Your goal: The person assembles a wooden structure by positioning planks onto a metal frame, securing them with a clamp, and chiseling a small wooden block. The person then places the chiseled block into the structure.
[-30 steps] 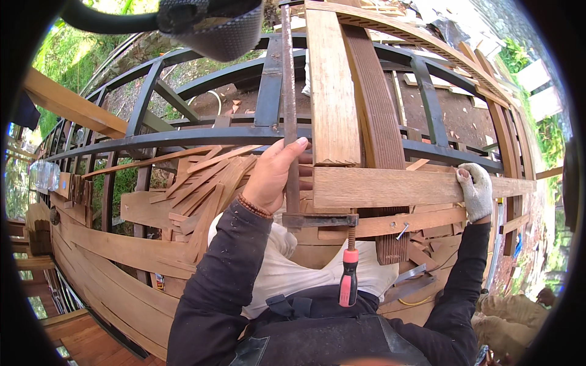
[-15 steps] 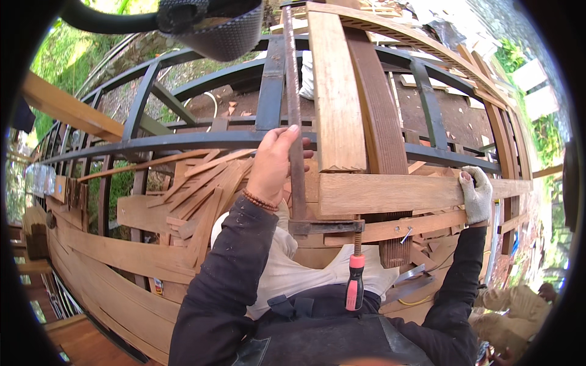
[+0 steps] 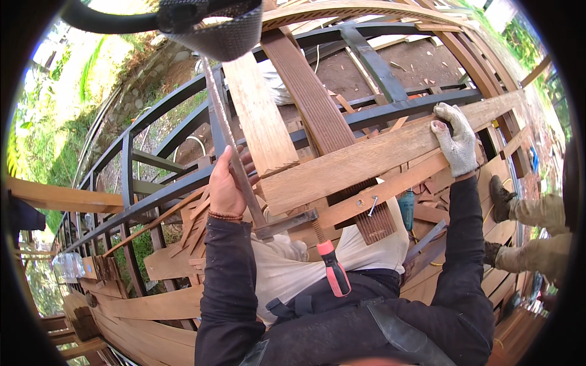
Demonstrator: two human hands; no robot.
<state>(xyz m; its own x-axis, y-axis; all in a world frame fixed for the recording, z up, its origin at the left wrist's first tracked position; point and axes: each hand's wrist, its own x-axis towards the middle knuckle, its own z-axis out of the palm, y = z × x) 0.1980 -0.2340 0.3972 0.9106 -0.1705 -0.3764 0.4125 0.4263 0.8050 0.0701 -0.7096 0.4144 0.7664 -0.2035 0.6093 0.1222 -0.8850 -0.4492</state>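
A long bar clamp [image 3: 224, 122] runs along the left side of a pale board [image 3: 259, 119]. My bare left hand [image 3: 227, 188] is around its steel bar, thumb on the near side and fingers behind. The clamp's lower jaw sits by the left end of a wooden plank [image 3: 360, 161], and its red and black screw handle [image 3: 334, 268] hangs below. My right hand [image 3: 453, 139], in a pale work glove, grips that plank near its right end. Underneath lies a thinner strip [image 3: 381, 190] with a bolt [image 3: 373, 206] sticking out. The clamp's far end is hidden.
A grooved brown board [image 3: 308, 91] crosses the dark metal frame [image 3: 378, 64]. Scrap strips [image 3: 189, 222] lie to the left, and a teal power tool [image 3: 406, 208] rests below the plank. Another person's legs [image 3: 537, 229] stand at the right.
The view has turned, so boards and clamp now slant up to the left. Both hands keep their places on clamp and plank. The person's legs at right have come further into view.
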